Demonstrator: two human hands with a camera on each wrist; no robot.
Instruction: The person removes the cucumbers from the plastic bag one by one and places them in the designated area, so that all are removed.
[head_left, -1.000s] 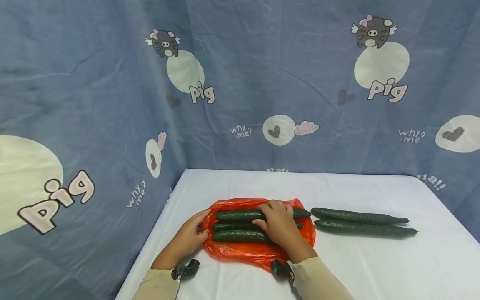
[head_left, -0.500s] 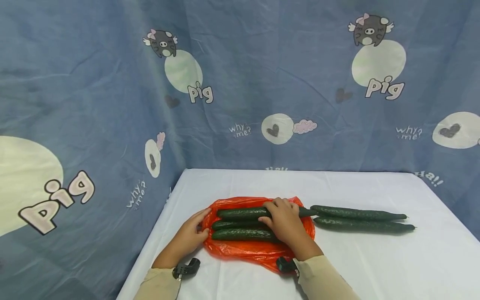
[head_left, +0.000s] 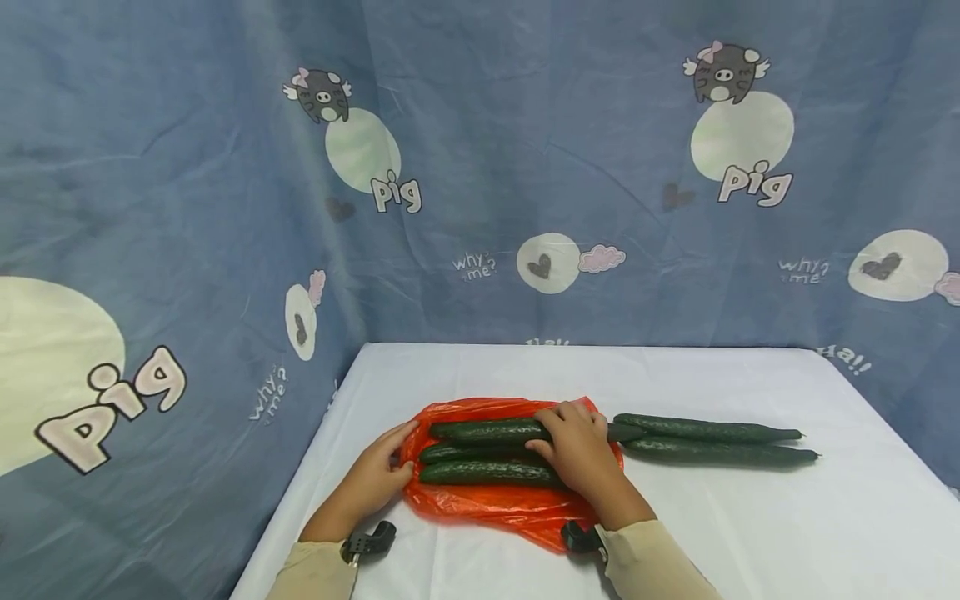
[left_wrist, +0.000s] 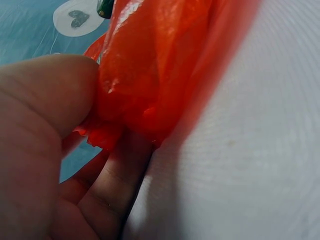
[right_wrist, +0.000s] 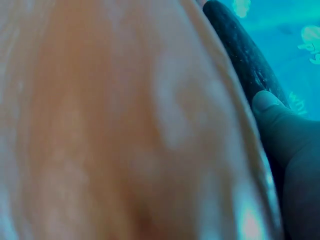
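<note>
A red plastic bag [head_left: 480, 504] lies spread on the white table, with three dark green cucumbers visible on it. My right hand [head_left: 581, 452] grips the rearmost cucumber [head_left: 487, 431], whose narrow end points right past the bag's edge. The middle cucumber [head_left: 461, 452] and the front cucumber [head_left: 487, 474] lie beside it, their right ends hidden by that hand. At the bag's left edge, my left hand [head_left: 375, 475] holds the plastic between thumb and fingers. In the right wrist view, the thumb lies along a cucumber [right_wrist: 242, 47]; blurred plastic fills much of that view.
Right of the bag, two more cucumbers lie side by side on the table: a rear one [head_left: 705, 428] and a front one [head_left: 727, 452]. White cloth covers the table [head_left: 750, 533]. A blue printed curtain [head_left: 450, 333] hangs behind and to the left.
My right hand has shifted slightly right along with the rearmost cucumber, whose narrow end now overlaps the left ends of the outer pair. The left hand keeps its place on the bag.
</note>
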